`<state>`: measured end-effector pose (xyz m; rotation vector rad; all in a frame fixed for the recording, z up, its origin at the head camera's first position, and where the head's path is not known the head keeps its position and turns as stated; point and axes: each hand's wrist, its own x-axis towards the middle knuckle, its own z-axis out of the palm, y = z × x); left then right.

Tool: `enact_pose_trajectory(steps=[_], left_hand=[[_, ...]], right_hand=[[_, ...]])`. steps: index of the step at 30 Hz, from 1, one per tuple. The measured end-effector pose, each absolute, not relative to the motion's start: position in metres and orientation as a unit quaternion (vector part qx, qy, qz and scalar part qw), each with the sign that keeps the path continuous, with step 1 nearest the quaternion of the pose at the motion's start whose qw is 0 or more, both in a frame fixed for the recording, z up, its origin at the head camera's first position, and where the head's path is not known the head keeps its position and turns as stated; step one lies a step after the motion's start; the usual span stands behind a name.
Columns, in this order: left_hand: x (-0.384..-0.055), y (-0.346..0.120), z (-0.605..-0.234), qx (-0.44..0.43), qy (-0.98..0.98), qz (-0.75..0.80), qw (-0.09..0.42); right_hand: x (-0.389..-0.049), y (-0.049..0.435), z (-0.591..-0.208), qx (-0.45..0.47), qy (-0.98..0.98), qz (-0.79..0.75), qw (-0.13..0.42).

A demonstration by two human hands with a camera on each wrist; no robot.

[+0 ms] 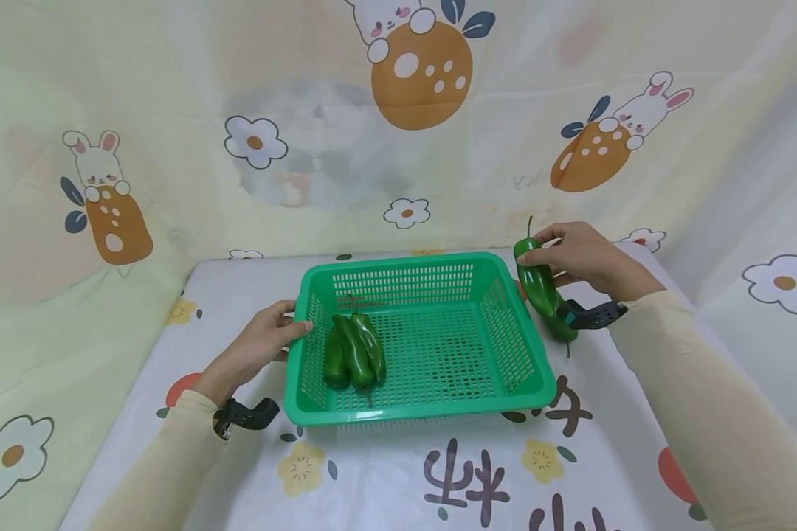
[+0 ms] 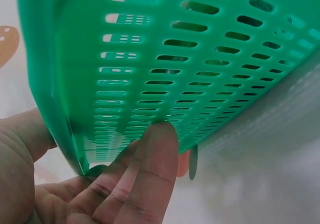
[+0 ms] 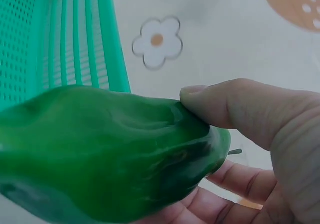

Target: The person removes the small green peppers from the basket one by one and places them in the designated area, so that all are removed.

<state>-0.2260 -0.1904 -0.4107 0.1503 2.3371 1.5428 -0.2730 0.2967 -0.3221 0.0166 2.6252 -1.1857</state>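
From the head view, I see my two hands well apart: the left hand (image 1: 262, 339) grips the left rim of a green plastic basket (image 1: 418, 411), and the right (image 1: 581, 254) pinches a green pepper (image 1: 535, 284) just beyond its right side. Three peppers (image 1: 355, 352) lie at the basket's left end.

In the left wrist view, fingers press the slotted wall.

In the right wrist view, my thumb lies along the pepper, fingers opposite.

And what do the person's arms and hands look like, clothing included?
The left sleeve and right sleeve are plain, pale cream and long, ending near the wrists. A curved black wrist piece shows at the left cuff, a similar one at the right. The left hand and right hand wear no gloves.
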Motion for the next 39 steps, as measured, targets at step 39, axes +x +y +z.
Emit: enact_pose_trajectory(steps=[39], left_hand=[[-0.223, -0.191, -0.41, 0.055, 0.816, 0.551, 0.167]], right_hand=[[-0.296, 0.392, -0.394, 0.056, 0.905, -0.4, 0.131]])
